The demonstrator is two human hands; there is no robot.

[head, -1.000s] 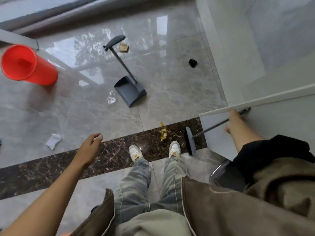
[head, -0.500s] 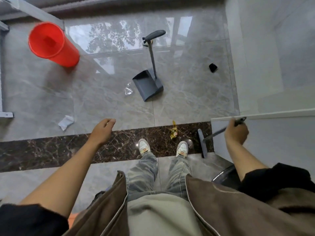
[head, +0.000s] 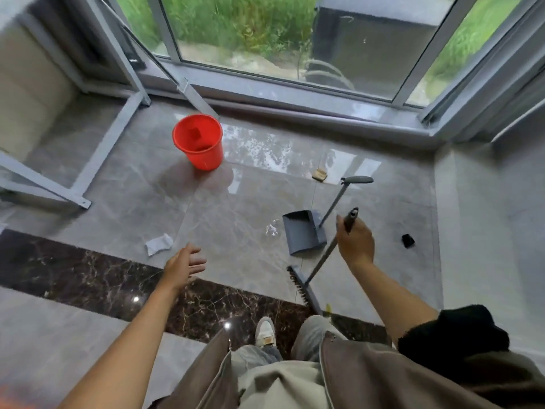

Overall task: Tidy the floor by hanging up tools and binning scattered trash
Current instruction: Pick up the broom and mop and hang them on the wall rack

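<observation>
The right hand (head: 355, 242) is clenched around the upper end of the broom (head: 320, 265) handle, and the handle tip sticks out above the fist. The broom slants down to the near left, and its dark bristle head lies close to the floor (head: 230, 219), just in front of the person's feet, at the edge of the dark marble strip (head: 88, 273). The left hand (head: 182, 265) is released and holds nothing; its fingers are spread loosely above the floor, near the same strip. The grey dustpan (head: 303, 231) stands on the floor just left of the right hand, with its long handle leaning up to the far right. A red bucket (head: 200, 143) stands farther away to the left, near the window (head: 265, 36). Trash is scattered on the tiles: a crumpled white paper (head: 159, 244) lies far-left of the left hand, a clear plastic scrap (head: 272, 229) lies just left of the dustpan, a small brown piece (head: 319, 174) lies far behind the dustpan handle, and a small black item (head: 408, 240) lies to the right of the right hand. A little yellow scrap (head: 328, 307) shows beside the broom head.
</observation>
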